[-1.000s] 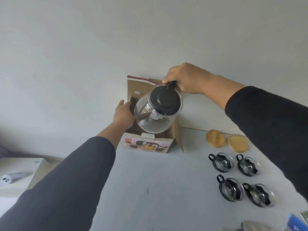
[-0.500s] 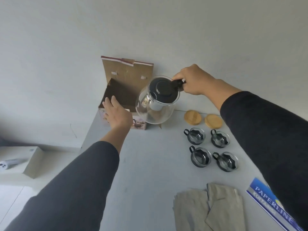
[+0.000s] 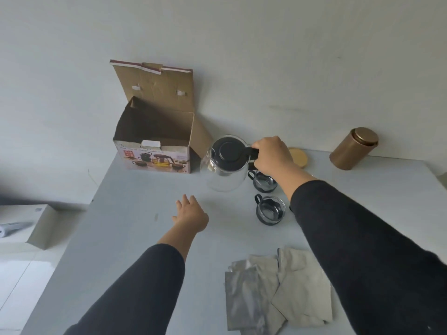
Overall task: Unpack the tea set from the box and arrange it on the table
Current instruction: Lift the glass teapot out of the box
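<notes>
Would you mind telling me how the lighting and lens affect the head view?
Head view: soft, even daylight; only a faint shadow beside the teapot; wide-angle bending curves the table edges and leans the box; pale reflections on the glass; right hand reasonably sharp.

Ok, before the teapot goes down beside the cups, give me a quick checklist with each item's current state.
1. Right hand grips the teapot by its handle: ok.
2. Teapot lid seated: ok.
3. Bare table left of the cups: ok.
4. Left hand open, holding nothing: ok.
5. Teapot clear of the box: ok.
6. Teapot base touching the table: cannot tell.
</notes>
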Available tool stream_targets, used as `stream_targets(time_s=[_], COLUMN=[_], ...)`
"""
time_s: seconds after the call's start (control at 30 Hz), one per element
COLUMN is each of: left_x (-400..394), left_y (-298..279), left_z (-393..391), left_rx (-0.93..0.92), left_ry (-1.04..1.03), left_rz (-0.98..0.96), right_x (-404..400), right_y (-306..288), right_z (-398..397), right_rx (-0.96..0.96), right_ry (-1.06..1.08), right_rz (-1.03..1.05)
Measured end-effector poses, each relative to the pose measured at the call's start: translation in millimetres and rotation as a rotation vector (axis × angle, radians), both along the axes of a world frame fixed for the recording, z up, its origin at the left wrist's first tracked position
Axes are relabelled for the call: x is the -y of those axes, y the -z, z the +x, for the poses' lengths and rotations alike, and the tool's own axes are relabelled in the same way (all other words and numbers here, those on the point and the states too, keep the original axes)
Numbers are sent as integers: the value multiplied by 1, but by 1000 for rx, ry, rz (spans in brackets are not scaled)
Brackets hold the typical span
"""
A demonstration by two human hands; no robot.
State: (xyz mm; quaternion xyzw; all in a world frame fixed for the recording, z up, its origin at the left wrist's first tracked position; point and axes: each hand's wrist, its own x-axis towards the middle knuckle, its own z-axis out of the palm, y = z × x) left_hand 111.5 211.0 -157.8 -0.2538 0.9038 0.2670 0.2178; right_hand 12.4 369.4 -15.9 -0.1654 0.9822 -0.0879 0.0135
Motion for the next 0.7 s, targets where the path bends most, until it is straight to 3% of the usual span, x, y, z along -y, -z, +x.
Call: stream_targets(time_s=[0.33, 0.7], left_x=[-10, -6], left_y=[21, 22], left_z=[1, -5], left_rx=[79, 83], left_ry=[173, 271], left_rz=[-56, -143], right_x=[-5, 8], right_y=[51, 62], right_z=[7, 7], right_rx=[171, 243], right_ry=[294, 373], right_rz=[-153, -194])
